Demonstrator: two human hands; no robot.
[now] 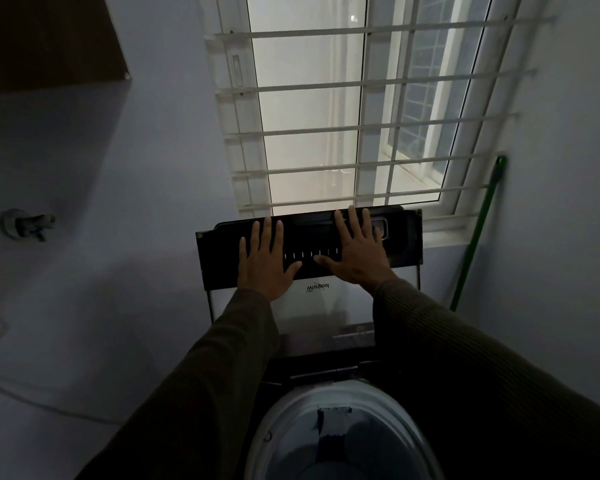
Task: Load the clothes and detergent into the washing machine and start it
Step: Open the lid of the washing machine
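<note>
The top-loading washing machine's lid (406, 244) stands raised against the window, dark-framed with a glass panel and a brand mark. My left hand (265, 261) lies flat on the lid's left half, fingers spread. My right hand (357, 251) lies flat on its right half, fingers spread too. Neither hand holds anything. Below, the round white drum opening (291, 420) shows, dim inside with dark shapes that I cannot make out. No detergent is in view.
A barred window (343, 109) rises behind the lid. A green broom handle (478, 233) leans in the right corner. A wall tap (28, 223) sticks out at the left, with a cable (32, 400) running along the wall below. A dark cabinet (45, 39) hangs at upper left.
</note>
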